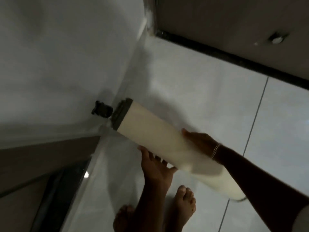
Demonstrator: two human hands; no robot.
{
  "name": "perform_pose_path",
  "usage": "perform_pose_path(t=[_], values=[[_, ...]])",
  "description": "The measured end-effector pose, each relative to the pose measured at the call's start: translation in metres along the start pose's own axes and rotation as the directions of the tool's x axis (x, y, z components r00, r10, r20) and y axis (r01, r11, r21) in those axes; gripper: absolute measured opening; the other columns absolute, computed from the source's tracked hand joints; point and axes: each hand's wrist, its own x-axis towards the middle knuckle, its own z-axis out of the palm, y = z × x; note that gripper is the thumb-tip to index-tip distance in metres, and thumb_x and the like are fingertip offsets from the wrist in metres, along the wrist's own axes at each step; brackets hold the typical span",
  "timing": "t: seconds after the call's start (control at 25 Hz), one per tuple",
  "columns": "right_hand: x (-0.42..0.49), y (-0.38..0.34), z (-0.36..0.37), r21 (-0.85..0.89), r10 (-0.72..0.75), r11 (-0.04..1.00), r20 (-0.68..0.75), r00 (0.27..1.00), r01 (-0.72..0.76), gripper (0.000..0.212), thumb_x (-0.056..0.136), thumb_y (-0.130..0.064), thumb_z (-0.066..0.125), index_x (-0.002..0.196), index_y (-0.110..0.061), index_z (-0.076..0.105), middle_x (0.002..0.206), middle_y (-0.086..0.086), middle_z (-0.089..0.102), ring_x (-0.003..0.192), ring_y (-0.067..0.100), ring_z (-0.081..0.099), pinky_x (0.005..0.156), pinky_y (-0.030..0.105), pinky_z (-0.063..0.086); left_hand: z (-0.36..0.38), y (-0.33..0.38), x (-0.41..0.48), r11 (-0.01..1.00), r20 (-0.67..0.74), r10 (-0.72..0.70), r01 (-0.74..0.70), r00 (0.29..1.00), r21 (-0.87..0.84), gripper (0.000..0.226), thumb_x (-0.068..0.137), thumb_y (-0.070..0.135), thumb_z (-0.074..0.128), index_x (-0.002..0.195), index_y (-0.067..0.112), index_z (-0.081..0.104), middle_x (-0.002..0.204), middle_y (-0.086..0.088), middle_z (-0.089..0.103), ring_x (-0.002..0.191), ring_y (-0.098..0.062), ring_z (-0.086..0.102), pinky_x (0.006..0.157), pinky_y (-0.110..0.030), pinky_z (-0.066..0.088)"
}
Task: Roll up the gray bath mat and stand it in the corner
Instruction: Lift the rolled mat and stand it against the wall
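The rolled bath mat (150,131) shows its cream underside outward, with the gray pile visible only at its far end (121,113). It lies at a slant, that gray end down at the foot of the white wall in the corner. My left hand (157,164) supports the roll from below with fingers spread against it. My right hand (200,141) rests on the roll's upper side, a bracelet at the wrist. The near end of the roll is blurred and partly hidden behind my right forearm.
A dark door stop (102,109) sits on the white wall just left of the mat's end. A brown door (234,22) with a dark threshold runs along the top right. Pale floor tiles (275,123) surround my bare feet (185,201). A dark-framed panel (50,190) is at lower left.
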Motion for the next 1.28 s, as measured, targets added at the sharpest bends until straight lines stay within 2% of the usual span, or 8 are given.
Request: perform_pose_path(t=[0.12,0.28,0.48,0.68,0.88,1.04,1.16,1.28], values=[[-0.03,-0.013,-0.04,0.304,0.021,0.953,-0.07,0.997,0.001,0.087,0.036,-0.076,0.076,0.1,-0.018,0.075,0.116,0.006,0.07,0.105,0.021,0.065,0.101,0.038,0.049,0.056,0.01,-0.034,0.998,0.08,0.001,-0.006,0.997,0.066,0.073,0.083,0.08,0.034,0.133,0.032,0.056,0.144,-0.01,0.052,0.129,-0.039,0.048,0.108,-0.073,0.028],[-0.046,-0.083,-0.091,0.396,-0.1,0.91,-0.068,0.993,0.119,0.101,0.035,-0.079,0.075,0.114,-0.016,0.072,0.123,0.003,0.069,0.114,0.018,0.062,0.107,0.038,0.044,0.141,0.061,-0.057,0.968,0.16,0.105,-0.138,0.982,0.21,0.072,0.086,0.078,0.031,0.127,0.028,0.061,0.136,-0.008,0.058,0.125,-0.033,0.053,0.107,-0.065,0.036],[-0.027,-0.197,-0.119,0.499,-0.254,0.836,-0.02,0.967,0.229,0.031,0.096,-0.043,0.045,0.112,-0.022,0.063,0.095,-0.007,0.068,0.082,0.003,0.06,0.064,0.019,0.046,0.24,0.145,-0.026,0.836,0.222,0.283,-0.353,0.933,0.419,0.076,0.089,0.076,0.025,0.14,0.025,0.047,0.141,-0.013,0.054,0.129,-0.044,0.048,0.107,-0.064,0.038],[0.026,-0.266,-0.108,0.389,-0.314,0.853,-0.151,0.937,0.349,0.055,0.101,-0.045,0.028,0.137,-0.008,0.046,0.142,0.015,0.051,0.129,0.031,0.049,0.113,0.042,0.034,0.298,0.211,0.018,0.814,0.241,0.343,-0.415,0.908,0.406,0.066,0.095,0.067,0.032,0.139,0.021,0.05,0.142,-0.016,0.054,0.131,-0.04,0.049,0.111,-0.059,0.037],[0.041,-0.295,-0.119,0.415,-0.287,0.803,-0.36,0.888,0.428,0.045,0.103,-0.026,0.034,0.139,0.0,0.043,0.15,0.015,0.041,0.138,0.026,0.038,0.115,0.03,0.024,0.319,0.225,0.008,0.805,0.297,0.361,-0.457,0.884,0.379,0.063,0.098,0.061,0.029,0.141,0.02,0.049,0.137,-0.012,0.056,0.124,-0.032,0.054,0.103,-0.05,0.045],[-0.018,-0.331,-0.13,0.348,-0.455,0.749,-0.35,0.819,0.564,0.037,0.099,-0.025,0.045,0.128,-0.006,0.056,0.13,0.014,0.058,0.125,0.028,0.051,0.112,0.041,0.036,0.336,0.238,-0.03,0.628,0.308,0.601,-0.674,0.738,0.389,0.06,0.079,0.064,0.055,0.125,0.025,0.062,0.135,-0.012,0.06,0.126,-0.034,0.054,0.114,-0.056,0.037],[-0.109,-0.349,-0.15,0.245,-0.596,0.679,-0.366,0.715,0.692,0.031,0.096,-0.021,0.053,0.124,-0.008,0.061,0.116,0.0,0.06,0.111,0.015,0.055,0.096,0.02,0.04,0.353,0.239,-0.116,0.467,0.364,0.704,-0.783,0.61,0.41,0.014,0.092,0.036,0.058,0.104,0.032,0.064,0.123,-0.002,0.061,0.123,-0.025,0.055,0.114,-0.049,0.039],[-0.217,-0.36,-0.171,0.066,-0.715,0.623,-0.357,0.602,0.779,0.034,0.097,-0.02,0.052,0.128,-0.007,0.057,0.116,0.0,0.059,0.108,0.012,0.053,0.079,0.006,0.032,0.364,0.238,-0.234,0.255,0.438,0.763,-0.844,0.476,0.472,0.033,0.1,0.021,0.052,0.13,0.009,0.057,0.133,-0.009,0.059,0.128,-0.026,0.052,0.115,-0.044,0.038]])
